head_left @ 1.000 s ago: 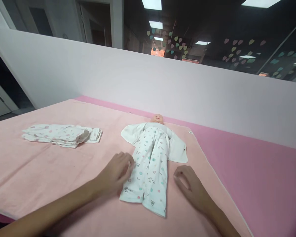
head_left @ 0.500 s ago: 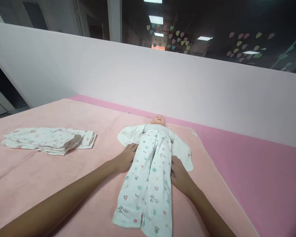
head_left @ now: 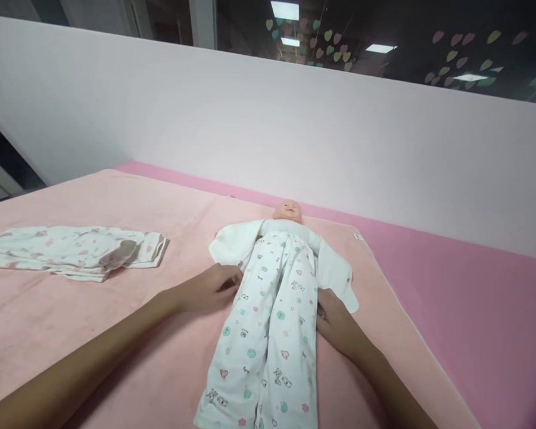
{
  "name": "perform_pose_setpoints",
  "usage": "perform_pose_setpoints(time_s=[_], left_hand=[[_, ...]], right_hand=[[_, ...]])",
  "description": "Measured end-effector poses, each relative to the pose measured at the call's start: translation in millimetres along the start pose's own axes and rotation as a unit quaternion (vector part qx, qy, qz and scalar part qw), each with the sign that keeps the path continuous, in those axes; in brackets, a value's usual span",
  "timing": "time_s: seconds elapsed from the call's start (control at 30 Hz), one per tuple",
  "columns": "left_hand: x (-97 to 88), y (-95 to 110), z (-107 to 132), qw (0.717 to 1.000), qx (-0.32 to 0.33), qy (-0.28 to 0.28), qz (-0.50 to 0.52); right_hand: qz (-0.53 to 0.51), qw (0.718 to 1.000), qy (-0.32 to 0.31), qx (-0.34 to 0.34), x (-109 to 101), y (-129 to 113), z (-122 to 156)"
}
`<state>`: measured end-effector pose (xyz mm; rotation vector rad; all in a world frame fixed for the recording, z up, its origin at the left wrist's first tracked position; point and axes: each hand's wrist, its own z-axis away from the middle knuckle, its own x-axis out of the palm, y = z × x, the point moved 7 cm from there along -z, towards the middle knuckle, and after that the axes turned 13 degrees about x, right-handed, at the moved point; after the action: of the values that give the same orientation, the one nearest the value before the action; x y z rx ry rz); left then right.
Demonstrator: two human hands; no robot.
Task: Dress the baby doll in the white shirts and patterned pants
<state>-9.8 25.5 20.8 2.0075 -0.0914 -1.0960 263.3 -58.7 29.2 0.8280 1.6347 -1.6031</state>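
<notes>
A low white partition wall point(head_left: 250, 119) backs a bed whose deep pink cover point(head_left: 473, 310) carries a paler pink towel point(head_left: 116, 333). On this towel lies a baby doll point(head_left: 287, 210) on its back, head toward the wall, in a white top point(head_left: 230, 245) spread open at both sides. The printed trousers point(head_left: 272, 322) lie lengthwise over its body, waist near the chest and legs running toward the camera. The left hand point(head_left: 209, 289) rests at the trousers' left edge with fingers bent, their tips touching the cloth. The right hand point(head_left: 335, 325) lies against the right edge, fingertips tucked at or under the hem line. Whether either hand pinches the cloth or merely presses on it cannot be told. A folded pile of printed clothes point(head_left: 75, 253) sits well apart to the left. Handling the trousers well here seems to call for both hands working level with each other, so the thin cloth stays flat and centred over the doll instead of skewing to one side or bunching.
</notes>
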Motion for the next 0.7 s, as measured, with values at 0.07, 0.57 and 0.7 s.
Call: perform_pose_setpoints(time_s=[0.07,0.57,0.7], left_hand=[[-18.0,-16.0,6.1,0.995,-0.067,0.053,-0.053],[-59.1,-33.1,4.3,0.923,-0.086,0.292,-0.237],[-53.5,-14.5,-49.2,0.963,0.035,0.242,-0.110]], right_hand=[[0.013,0.997,0.050,0.053,-14.6,12.4,-0.2],[0.102,0.940,0.249,0.212,-85.0,68.3,7.3],[-0.068,0.969,0.222,0.088,-80.5,20.3,-33.7]])
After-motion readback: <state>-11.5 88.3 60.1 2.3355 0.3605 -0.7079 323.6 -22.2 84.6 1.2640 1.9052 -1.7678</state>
